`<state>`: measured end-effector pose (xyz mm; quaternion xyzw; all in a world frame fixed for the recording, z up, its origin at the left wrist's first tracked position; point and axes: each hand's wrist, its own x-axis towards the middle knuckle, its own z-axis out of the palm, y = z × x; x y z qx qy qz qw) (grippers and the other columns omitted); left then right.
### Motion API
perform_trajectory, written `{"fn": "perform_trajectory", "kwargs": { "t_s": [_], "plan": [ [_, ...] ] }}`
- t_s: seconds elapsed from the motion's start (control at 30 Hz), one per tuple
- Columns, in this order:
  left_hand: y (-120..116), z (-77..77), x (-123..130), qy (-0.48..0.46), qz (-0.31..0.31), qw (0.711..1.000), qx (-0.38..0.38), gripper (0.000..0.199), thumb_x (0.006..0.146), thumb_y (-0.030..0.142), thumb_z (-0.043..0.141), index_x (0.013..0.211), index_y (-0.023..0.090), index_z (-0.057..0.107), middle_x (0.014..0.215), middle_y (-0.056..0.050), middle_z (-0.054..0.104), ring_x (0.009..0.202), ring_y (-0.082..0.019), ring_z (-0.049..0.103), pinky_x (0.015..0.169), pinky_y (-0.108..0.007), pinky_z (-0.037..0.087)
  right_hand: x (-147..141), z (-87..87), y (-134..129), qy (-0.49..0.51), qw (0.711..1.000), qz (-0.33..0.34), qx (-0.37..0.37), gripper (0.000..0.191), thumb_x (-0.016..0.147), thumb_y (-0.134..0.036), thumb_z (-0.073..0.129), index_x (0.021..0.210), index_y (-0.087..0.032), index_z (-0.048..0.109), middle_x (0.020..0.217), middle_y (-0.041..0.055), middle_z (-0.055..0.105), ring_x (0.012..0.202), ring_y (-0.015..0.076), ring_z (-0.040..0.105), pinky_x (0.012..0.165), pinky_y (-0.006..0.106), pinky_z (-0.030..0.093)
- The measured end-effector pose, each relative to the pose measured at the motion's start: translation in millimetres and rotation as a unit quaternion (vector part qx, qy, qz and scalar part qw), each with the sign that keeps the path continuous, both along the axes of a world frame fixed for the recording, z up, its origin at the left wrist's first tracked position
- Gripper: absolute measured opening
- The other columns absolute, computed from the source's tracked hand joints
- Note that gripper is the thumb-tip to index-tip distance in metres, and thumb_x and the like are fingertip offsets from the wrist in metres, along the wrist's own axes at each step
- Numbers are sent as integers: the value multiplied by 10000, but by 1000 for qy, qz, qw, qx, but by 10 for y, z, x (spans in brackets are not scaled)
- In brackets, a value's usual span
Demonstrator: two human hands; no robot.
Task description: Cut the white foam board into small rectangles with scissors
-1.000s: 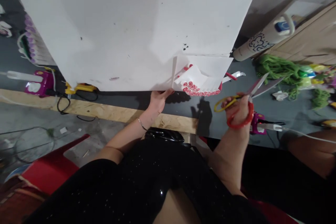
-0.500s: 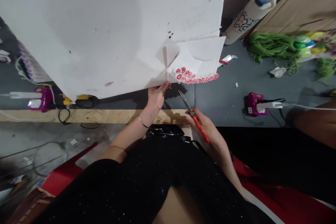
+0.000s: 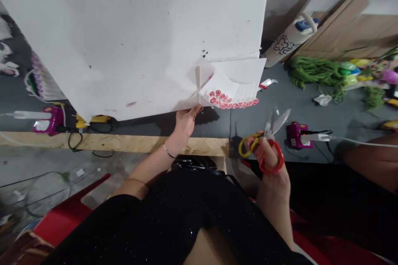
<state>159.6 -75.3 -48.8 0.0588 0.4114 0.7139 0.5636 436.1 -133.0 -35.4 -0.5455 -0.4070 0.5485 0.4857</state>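
Note:
A large white board slants over the dark table. At its lower right edge lies a folded white paper with a bundle of white sticks with red swirled ends. My left hand pinches the board's near edge just left of the bundle, thumb on top, the other fingers partly hidden. Away to the right, my right hand has its fingers in the handles of scissors, one handle red and one yellow. Their blades are spread and point up and right, touching nothing.
Purple power adapters with white plugs sit right and left. A white bottle, cardboard and green yarn are at the right. A purple-tipped bundle lies at the left. Another person's arm is at the far right.
My right hand has moved right with the scissors, which have turned and opened from closed blades. My left hand stays at the board's edge. The view has shifted slightly.

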Motion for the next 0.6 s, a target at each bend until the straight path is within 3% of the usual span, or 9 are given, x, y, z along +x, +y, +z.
{"fn": "perform_trajectory", "kwargs": {
  "t_s": [0.1,0.2,0.33,0.43,0.6],
  "plan": [
    [-17,9,6,11,0,1000,-8,716,598,120,1013,1254,255,761,983,7,832,996,-211,796,921,-326,634,-199,-189,551,72,994,-77,-6,620,628,-600,976,980,-314,555,832,-21,772,711,178,754,557,272,564],
    [-31,10,-15,24,-2,1000,-15,643,618,137,1001,1211,237,775,984,-8,832,1011,-218,793,917,-329,640,-466,-276,924,104,990,-93,13,672,609,-591,971,1015,-315,513,830,-58,735,710,150,744,563,236,524],
    [-36,-14,-83,31,-5,999,-24,511,568,161,1022,1024,210,795,955,-16,833,977,-213,792,899,-325,648,-699,-271,1159,114,984,-130,48,601,661,-514,931,1018,-312,492,750,-104,602,649,116,667,545,226,478],
    [-23,-44,-137,29,5,999,-23,480,496,168,1049,892,208,780,948,-14,841,937,-193,786,867,-300,647,-741,-250,1290,118,984,-121,62,570,667,-490,903,1025,-316,495,742,-111,560,608,104,612,539,235,491],
    [12,-89,-196,46,8,998,-35,514,484,173,1058,923,210,794,1021,-33,852,993,-213,792,883,-311,643,-736,-202,1400,104,987,-93,82,526,654,-407,885,1025,-323,522,795,-92,560,613,97,563,541,239,514]
  ]
}}
